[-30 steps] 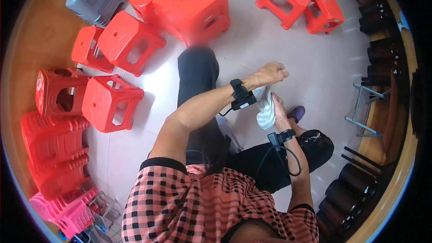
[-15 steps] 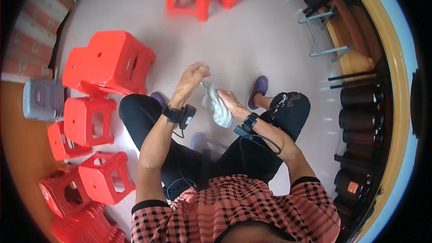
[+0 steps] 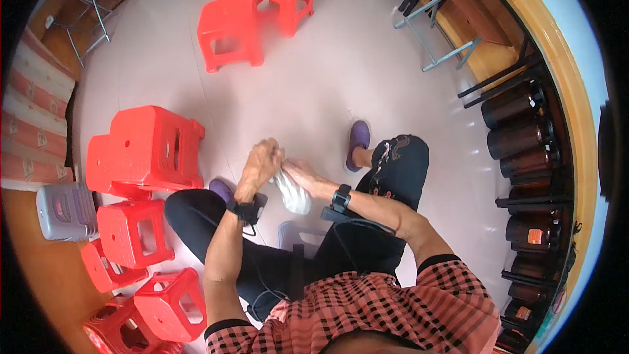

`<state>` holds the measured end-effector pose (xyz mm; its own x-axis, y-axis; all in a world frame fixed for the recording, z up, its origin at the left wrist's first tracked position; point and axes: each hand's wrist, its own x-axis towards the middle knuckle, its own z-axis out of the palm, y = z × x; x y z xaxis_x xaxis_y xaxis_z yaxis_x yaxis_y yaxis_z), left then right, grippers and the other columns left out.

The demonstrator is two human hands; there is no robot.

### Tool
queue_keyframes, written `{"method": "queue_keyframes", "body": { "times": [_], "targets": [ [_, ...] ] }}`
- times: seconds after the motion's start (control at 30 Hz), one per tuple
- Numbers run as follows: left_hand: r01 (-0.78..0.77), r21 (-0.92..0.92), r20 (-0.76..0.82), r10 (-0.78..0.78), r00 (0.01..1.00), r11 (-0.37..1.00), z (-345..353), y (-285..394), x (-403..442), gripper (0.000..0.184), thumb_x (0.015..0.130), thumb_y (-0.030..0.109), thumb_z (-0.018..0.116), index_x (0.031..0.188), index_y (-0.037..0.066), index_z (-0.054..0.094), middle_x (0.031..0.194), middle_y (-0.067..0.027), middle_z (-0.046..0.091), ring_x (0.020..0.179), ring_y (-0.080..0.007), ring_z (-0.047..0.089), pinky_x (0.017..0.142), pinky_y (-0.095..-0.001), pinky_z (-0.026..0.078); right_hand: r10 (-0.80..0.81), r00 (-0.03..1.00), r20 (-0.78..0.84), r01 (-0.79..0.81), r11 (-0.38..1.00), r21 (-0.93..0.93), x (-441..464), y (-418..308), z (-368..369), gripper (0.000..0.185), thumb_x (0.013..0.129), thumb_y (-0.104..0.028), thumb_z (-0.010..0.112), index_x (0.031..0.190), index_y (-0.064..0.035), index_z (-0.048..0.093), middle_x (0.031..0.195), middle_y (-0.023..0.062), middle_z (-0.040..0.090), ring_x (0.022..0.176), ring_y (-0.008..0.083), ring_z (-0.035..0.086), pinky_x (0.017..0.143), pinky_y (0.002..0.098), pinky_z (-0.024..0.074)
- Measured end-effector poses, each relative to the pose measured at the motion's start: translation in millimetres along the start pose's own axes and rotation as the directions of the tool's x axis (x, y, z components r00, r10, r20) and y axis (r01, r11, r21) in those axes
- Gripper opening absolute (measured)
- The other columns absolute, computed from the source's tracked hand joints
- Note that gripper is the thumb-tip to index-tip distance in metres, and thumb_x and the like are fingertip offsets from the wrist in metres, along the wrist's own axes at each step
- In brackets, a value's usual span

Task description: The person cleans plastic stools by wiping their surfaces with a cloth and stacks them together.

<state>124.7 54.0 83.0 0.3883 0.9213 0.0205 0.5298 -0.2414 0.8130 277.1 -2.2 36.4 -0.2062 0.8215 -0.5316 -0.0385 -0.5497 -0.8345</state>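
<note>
Across a pale tiled floor (image 3: 327, 85), a person in a checked shirt (image 3: 373, 308) brings both hands together over a whitish cloth (image 3: 295, 200).

Red stools (image 3: 147, 144) stand to the person's left, well apart from the hands; black trousers (image 3: 393, 229) spread at the knees on either side. The left hand (image 3: 261, 165) has its fingers curled in; the right hand (image 3: 306, 177), flatter, points its fingers at them, the two meeting or nearly so. The cloth's narrow upper end sits between them, its fuller part hanging beside the right hand, on the side toward the body. Which hand grips it, I cannot tell.
</note>
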Motion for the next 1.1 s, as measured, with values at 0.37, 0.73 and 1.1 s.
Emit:
{"method": "queue_keyframes", "body": {
  "times": [0.37,0.73,1.1],
  "targets": [
    [-0.044,0.059,-0.036,0.046,0.998,0.997,-6.9,8.3,0.3,0.024,0.083,0.019,0.056,0.086,-0.004,0.057,0.080,-0.0232,0.059,0.074,-0.0397,0.058,0.069,-0.0455,0.047,0.104,0.992,0.075,-0.106,0.994,0.017,-5.7,-0.5,4.5,0.035,0.097,-0.034,0.048,0.097,-0.0016,0.060,0.082,0.0055,0.063,0.072,0.0126,0.059,0.065,0.0296,0.0481],
    [-0.068,0.062,-0.079,0.073,0.994,0.996,-21.1,12.8,1.2,0.023,0.084,0.019,0.055,0.086,-0.004,0.056,0.079,-0.0213,0.059,0.074,-0.0382,0.058,0.068,-0.0438,0.046,0.086,0.981,0.176,-0.075,0.995,-0.066,-21.9,-15.5,8.1,0.033,0.099,-0.034,0.045,0.098,-0.0031,0.057,0.083,0.0042,0.062,0.071,0.0105,0.057,0.063,0.0270,0.0470],
    [-0.088,0.051,-0.118,0.093,0.989,0.995,-25.0,13.0,1.9,0.024,0.085,0.019,0.054,0.087,-0.005,0.057,0.078,-0.0203,0.058,0.075,-0.0363,0.058,0.069,-0.0423,0.047,0.109,0.990,0.086,-0.102,0.992,-0.078,-23.1,-14.2,6.8,0.031,0.096,-0.033,0.048,0.098,-0.0049,0.060,0.082,0.0024,0.060,0.070,0.0102,0.056,0.062,0.0279,0.0471]
  ]
}}
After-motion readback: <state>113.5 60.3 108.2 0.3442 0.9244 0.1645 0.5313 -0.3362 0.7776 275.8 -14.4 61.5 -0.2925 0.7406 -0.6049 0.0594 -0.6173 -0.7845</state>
